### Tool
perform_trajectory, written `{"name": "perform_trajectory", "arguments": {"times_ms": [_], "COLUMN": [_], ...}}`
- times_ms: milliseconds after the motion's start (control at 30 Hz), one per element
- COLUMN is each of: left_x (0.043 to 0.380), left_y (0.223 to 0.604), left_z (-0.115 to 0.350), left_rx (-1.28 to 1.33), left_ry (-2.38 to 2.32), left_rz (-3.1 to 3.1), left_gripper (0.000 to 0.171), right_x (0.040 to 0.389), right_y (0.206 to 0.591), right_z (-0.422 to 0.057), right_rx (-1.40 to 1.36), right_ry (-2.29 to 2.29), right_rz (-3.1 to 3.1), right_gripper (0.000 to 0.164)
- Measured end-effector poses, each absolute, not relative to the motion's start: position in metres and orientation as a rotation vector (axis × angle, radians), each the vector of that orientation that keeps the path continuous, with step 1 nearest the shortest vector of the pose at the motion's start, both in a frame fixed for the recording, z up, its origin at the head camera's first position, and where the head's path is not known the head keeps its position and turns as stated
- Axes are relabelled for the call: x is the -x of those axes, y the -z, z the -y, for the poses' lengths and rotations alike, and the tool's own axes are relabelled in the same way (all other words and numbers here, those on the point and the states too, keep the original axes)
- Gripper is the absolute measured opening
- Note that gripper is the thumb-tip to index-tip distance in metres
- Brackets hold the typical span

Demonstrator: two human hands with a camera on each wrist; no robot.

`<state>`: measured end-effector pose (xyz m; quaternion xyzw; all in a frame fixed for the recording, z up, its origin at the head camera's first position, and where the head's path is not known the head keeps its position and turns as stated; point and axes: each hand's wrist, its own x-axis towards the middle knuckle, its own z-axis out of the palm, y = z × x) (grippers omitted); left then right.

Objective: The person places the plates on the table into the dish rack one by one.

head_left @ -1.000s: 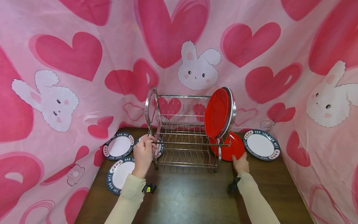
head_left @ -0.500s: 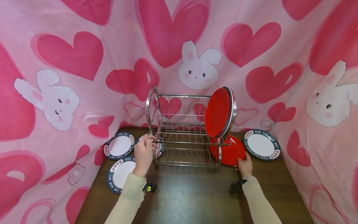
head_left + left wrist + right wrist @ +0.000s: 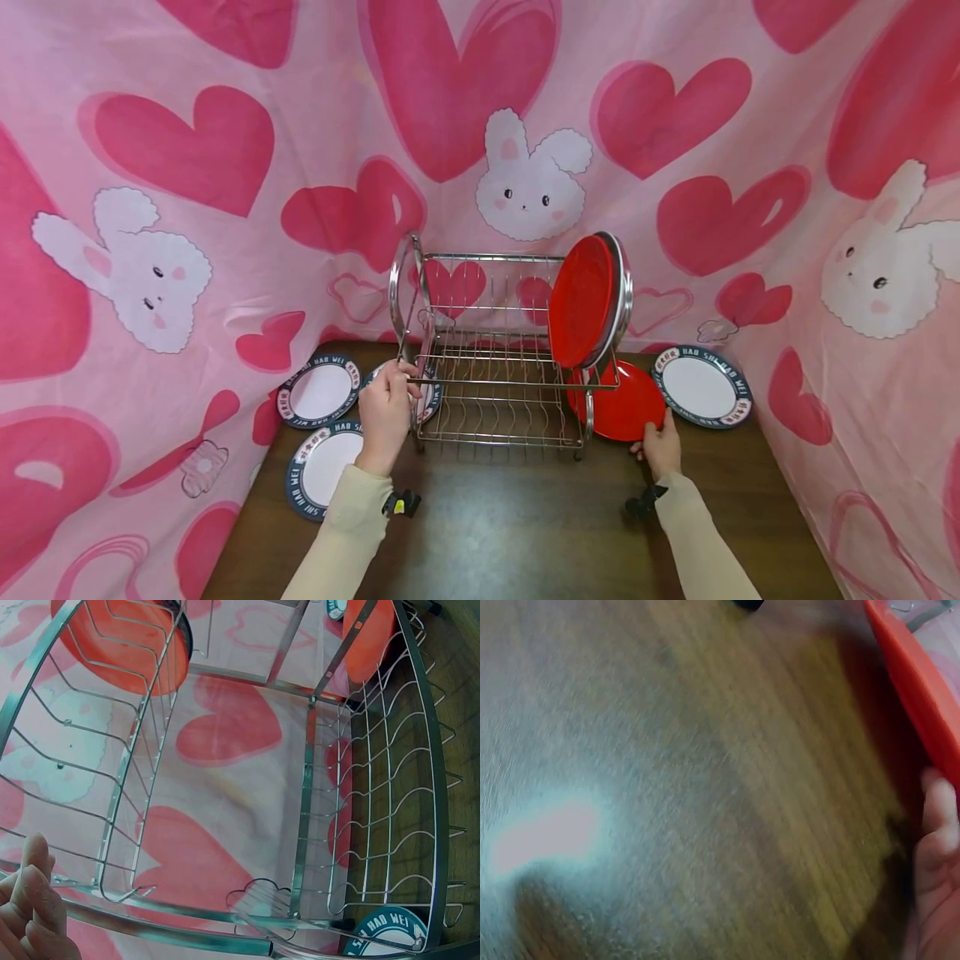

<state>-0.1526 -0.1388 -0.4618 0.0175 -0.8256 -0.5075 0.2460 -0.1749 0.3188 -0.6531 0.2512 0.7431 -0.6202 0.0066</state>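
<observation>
A two-tier metal dish rack stands mid-table. My left hand grips the front left corner of its upper tier; in the left wrist view, that hand's curled fingers show at the lower left. My right hand pinches the near right rim of a red plate, beside the rack's right end. Part of this plate is hidden behind the rack's frame. In the right wrist view, the red rim is tilted above the wood, with the fingers at its edge. Another red plate stands upright in the upper tier, in front of a pale-rimmed plate.
A blue-rimmed white plate lies right of the red plate. On the left lie two similar plates, and a third blue-rimmed plate shows behind the rack's left end. A pink heart-patterned cloth surrounds the table.
My right hand has moved slightly right and toward me, and the red plate has shifted right with it. The left hand keeps its grip on the rack.
</observation>
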Motion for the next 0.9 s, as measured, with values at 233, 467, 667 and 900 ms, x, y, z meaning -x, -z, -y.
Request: {"name": "perform_trajectory", "arguments": {"times_ms": [233, 467, 667, 900], "left_x": [0.153, 0.151, 0.153, 0.154], "left_y": [0.463, 0.463, 0.464, 0.463], "left_z": [0.139, 0.14, 0.139, 0.14], "left_rx": [-0.04, -0.042, -0.036, -0.025], "left_ry": [1.368, 1.386, 1.384, 1.381], "left_rz": [2.257, 2.256, 2.247, 2.248], "left_gripper": [0.034, 0.034, 0.034, 0.037], "right_x": [0.17, 0.165, 0.156, 0.144], "right_y": [0.651, 0.648, 0.642, 0.636], "right_z": [-0.32, -0.323, -0.326, -0.331], "right_rx": [-0.807, -0.801, -0.785, -0.859], "right_ry": [2.041, 2.08, 2.165, 2.223], "right_rz": [-2.279, -2.29, -2.258, -2.168], "right_gripper": [0.07, 0.067, 0.066, 0.068]}}
